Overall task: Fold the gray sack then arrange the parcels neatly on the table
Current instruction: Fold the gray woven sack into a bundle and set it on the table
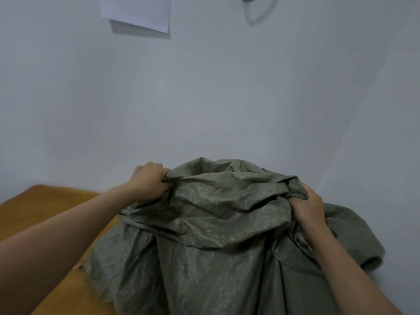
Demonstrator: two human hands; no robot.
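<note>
A large crumpled gray-green woven sack (218, 235) fills the lower middle of the view, bunched up and standing high above the table. My left hand (151, 178) grips a fold at the sack's upper left edge. At the upper right edge, my right hand (308, 206) is clenched on another bunch of the fabric. Both forearms reach in from the bottom corners. The sack's frayed edge hangs at the lower left. No parcels are visible; the sack hides whatever lies under or inside it.
A wooden table (47, 208) shows at the lower left, partly under the sack. A pale wall (204, 98) rises close behind. A sheet of paper (138, 12) hangs on the wall at the top, and a cable loop (256, 12) hangs to its right.
</note>
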